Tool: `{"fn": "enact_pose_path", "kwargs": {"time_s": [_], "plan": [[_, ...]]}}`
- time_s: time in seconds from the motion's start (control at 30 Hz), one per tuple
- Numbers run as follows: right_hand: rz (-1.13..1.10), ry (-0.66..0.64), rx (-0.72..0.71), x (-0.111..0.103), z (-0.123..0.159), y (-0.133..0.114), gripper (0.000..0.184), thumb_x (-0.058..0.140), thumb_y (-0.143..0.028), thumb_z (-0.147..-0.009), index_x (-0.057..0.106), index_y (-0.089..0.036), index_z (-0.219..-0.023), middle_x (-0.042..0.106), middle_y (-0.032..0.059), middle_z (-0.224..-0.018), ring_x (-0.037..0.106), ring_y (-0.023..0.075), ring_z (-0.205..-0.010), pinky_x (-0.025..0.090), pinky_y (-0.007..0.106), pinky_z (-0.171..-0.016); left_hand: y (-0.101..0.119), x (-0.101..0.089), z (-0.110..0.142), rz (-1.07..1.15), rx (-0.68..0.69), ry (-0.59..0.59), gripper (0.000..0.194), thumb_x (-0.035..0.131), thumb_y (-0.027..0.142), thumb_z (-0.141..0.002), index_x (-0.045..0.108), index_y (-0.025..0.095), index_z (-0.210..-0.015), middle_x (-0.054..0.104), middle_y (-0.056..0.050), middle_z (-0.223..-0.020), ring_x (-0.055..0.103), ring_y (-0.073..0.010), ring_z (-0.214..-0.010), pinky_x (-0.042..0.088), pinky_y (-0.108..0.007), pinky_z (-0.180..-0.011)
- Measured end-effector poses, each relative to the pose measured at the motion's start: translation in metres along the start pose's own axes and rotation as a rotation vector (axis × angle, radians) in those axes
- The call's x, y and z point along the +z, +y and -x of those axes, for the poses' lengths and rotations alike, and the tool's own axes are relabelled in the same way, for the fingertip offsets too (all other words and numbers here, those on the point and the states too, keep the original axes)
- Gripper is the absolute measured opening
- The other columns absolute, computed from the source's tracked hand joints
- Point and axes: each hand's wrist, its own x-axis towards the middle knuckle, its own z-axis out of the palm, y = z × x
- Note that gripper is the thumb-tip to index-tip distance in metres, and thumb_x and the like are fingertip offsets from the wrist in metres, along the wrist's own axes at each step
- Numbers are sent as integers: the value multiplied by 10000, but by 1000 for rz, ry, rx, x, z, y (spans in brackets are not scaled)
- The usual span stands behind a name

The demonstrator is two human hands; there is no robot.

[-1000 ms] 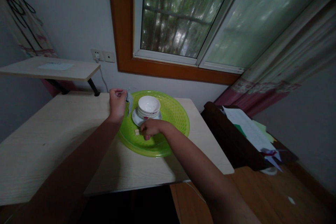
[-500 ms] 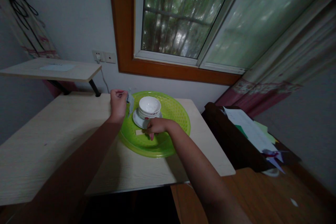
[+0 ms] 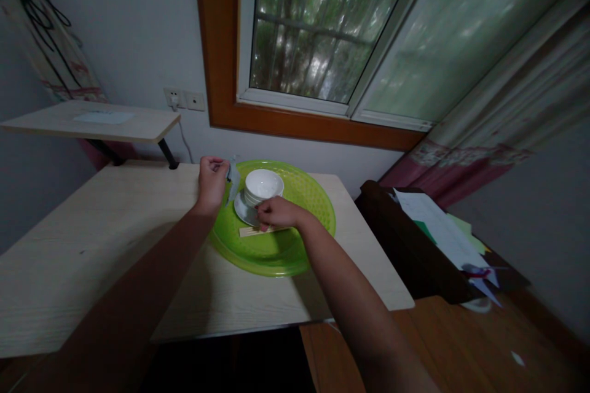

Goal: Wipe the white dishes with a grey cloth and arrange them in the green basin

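Note:
My left hand (image 3: 212,179) is closed in a pinch on a thin, crumpled grey piece (image 3: 233,182), perhaps cloth or plastic, which hangs over the left rim of a round green tray (image 3: 306,209). A small stack of white bowls (image 3: 264,184) sits on a white plate (image 3: 242,209) in the tray. In front of the plate lie pale chopsticks (image 3: 249,232), partly covered by my right hand (image 3: 279,212). That hand's fingers are curled close to the bowls and the plate's near edge; whether they hold anything is hidden.
The tray stands on a light wooden table (image 3: 179,282). At the left is a raised shelf (image 3: 55,126) on black legs, with a paper (image 3: 104,117) on it. A dark brown piece of furniture (image 3: 391,245) with papers (image 3: 437,221) stands to the right. Behind is a window (image 3: 313,31).
My right hand has risen slightly off the chopsticks toward the bowls, and more of the chopsticks shows. My left hand has shifted slightly right with the grey piece.

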Motion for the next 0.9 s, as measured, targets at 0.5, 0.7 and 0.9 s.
{"fn": "enact_pose_path", "kwargs": {"time_s": [0.5, 0.7, 0.9], "plan": [[-111, 744, -76, -12, -5, 1, 466, 528, -436, -995, 490, -208, -1400, 601, 119, -1366, 621, 189, -1048, 494, 277, -902, 9, 6, 21, 116, -93, -624, 391, 824, 362, -741, 594, 211, -1019, 714, -53, -1008, 681, -186, -935, 521, -305, -822], [-74, 697, -7, -12, -11, 8, 400, 542, -412, -984, 572, -182, -1310, 662, 104, -1203, 600, 201, -1013, 479, 306, -931, 13, 8, 23, 114, -82, -683, 414, 829, 328, -719, 595, 210, -1039, 725, -87, -1077, 689, -223, -1047, 530, -359, -902], [-92, 879, -69, -13, -13, 14, 224, 587, -371, -921, 640, -184, -1031, 644, 55, -1006, 598, 186, -931, 478, 288, -891, 12, 9, 21, 109, -119, -636, 390, 806, 238, -701, 577, 202, -1015, 737, -93, -1065, 698, -210, -1026, 516, -377, -946]]}}
